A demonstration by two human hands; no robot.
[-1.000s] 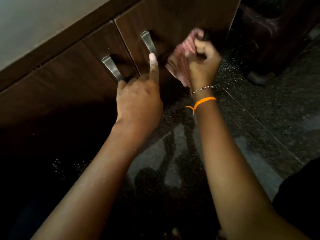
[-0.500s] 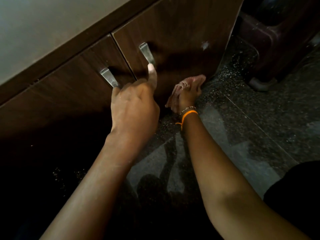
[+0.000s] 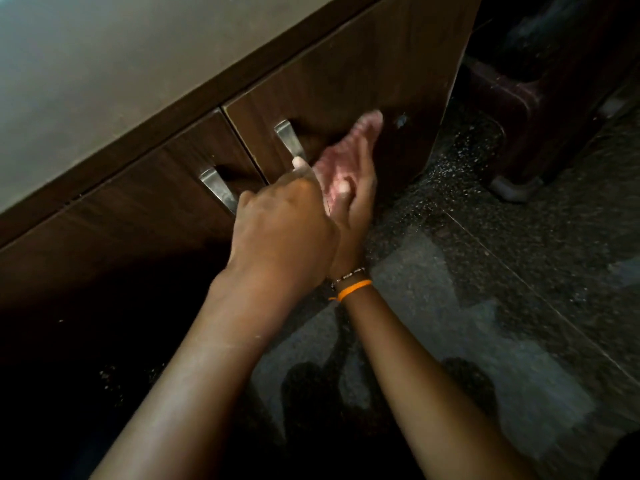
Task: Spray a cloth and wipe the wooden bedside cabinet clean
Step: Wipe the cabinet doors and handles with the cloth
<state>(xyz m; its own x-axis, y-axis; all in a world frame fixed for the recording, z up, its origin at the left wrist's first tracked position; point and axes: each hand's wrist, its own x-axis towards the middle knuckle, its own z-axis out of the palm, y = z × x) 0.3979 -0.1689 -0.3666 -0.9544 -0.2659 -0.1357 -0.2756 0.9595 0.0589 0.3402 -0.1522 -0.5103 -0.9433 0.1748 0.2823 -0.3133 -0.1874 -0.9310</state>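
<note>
Doors: you face two dark wooden doors on the bedside cabinet, meeting at a seam left of centre.
Handles: two metal handles, the left handle and the right handle, one on each door beside the seam.
Cloths: one pink cloth, pressed against the right door just right of the right handle.
Wrist bands: two on your right wrist, an orange thread and a beaded bracelet touching it on the far side.
Left hand: your left hand sits between the two handles, knuckles up, fingers curled in, with the forefinger stretched out so its tip touches the lower end of the right handle. It holds nothing that you can see.
Right hand: your right hand lies just right of the left and partly behind it, fingers extended and spread flat over the cloth; the motion blur hides whether any finger curls round the fabric.
Edges: the right door ends at the cabinet's right corner, close to the cloth.
Open room: the speckled dark stone floor lies bare to the near right; a dark maroon plastic piece stands far right, apart from the cabinet.
</note>
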